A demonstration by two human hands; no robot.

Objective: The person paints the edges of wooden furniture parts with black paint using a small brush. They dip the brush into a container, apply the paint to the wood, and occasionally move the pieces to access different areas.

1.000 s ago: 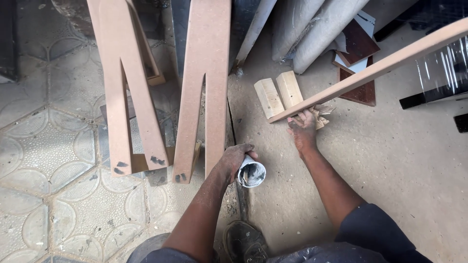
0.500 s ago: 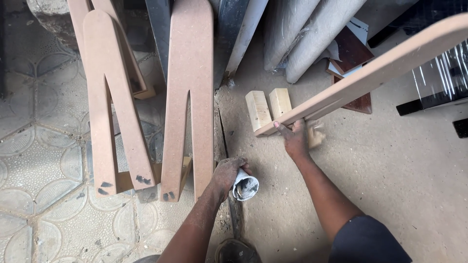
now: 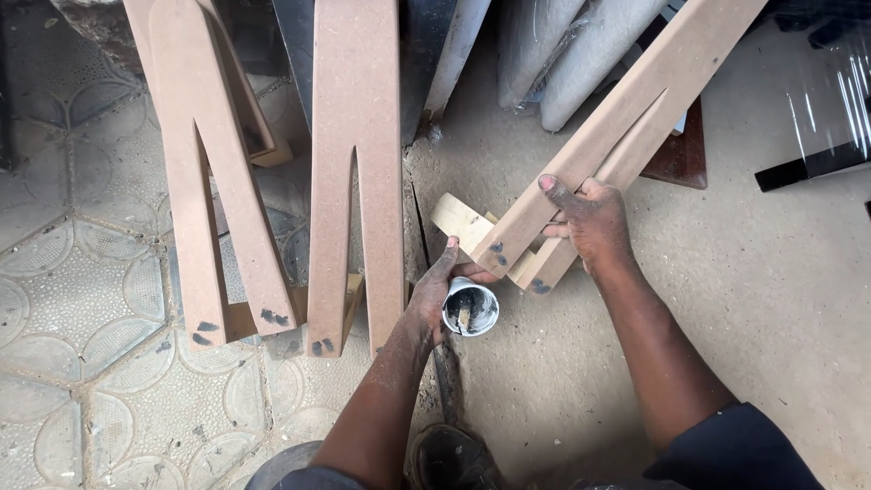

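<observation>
Head view: right hand (image 3: 594, 222) clasps forked board (image 3: 626, 127), its long axis running far-right; left hand (image 3: 440, 290), wrapped around small cup (image 3: 470, 308), sits just near-left of its 2 tips.

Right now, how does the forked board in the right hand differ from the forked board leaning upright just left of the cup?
The forked brown fibreboard piece in the right hand lies tilted, its two legs close together; the upright forked fibreboard piece stands leaning, unheld, its legs split by a narrow slit. The held one's ends rest on a pale wood block; the upright one's stand on the floor. Both are brown with dark marks at the leg ends.
</observation>
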